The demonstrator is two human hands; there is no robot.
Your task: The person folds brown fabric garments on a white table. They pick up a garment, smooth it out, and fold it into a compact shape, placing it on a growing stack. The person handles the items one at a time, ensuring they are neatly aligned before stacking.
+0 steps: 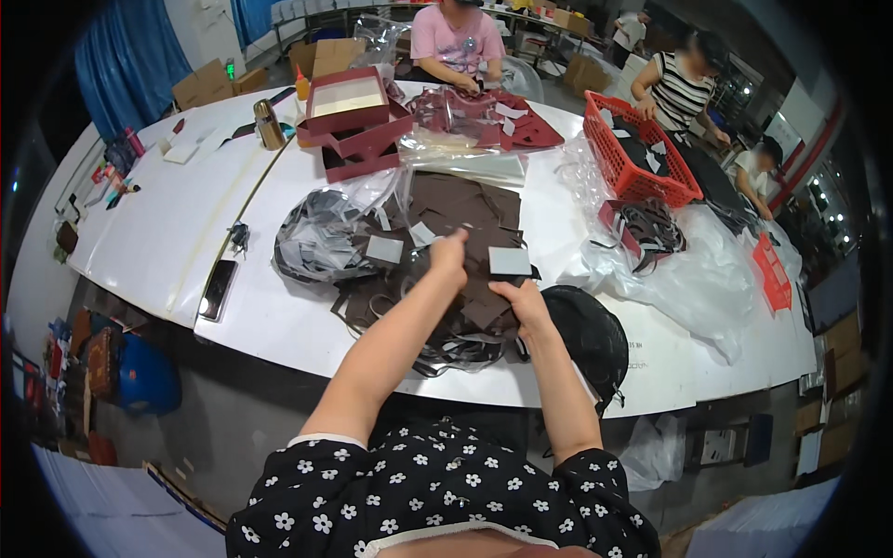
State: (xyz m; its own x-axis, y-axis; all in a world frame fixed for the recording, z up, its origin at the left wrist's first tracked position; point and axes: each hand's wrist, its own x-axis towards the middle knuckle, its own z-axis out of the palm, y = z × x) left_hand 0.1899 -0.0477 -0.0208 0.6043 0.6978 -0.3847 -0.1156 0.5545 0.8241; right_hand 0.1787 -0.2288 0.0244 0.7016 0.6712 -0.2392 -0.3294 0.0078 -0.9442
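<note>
My right hand (524,302) grips the near edge of a dark brown flat piece with a pale grey rectangular patch (509,261) on its top. My left hand (447,259) is over the middle of the heap, thumb up and fingers curled in; whatever it pinches is hidden. Under both hands spreads a pile of dark brown flat pieces (465,203). Pale grey patches show on the left of the heap, one patch (384,249) beside a clear plastic bag (321,244) of dark and grey pieces. Dark strips (460,353) lie at the near edge.
Maroon boxes (349,98) are stacked at the back, near a golden flask (269,126). A red basket (642,153) stands back right, with clear plastic bags (670,279) nearer. A phone (219,290) lies left; a black round bag (584,339) sits right. Other people work across the table.
</note>
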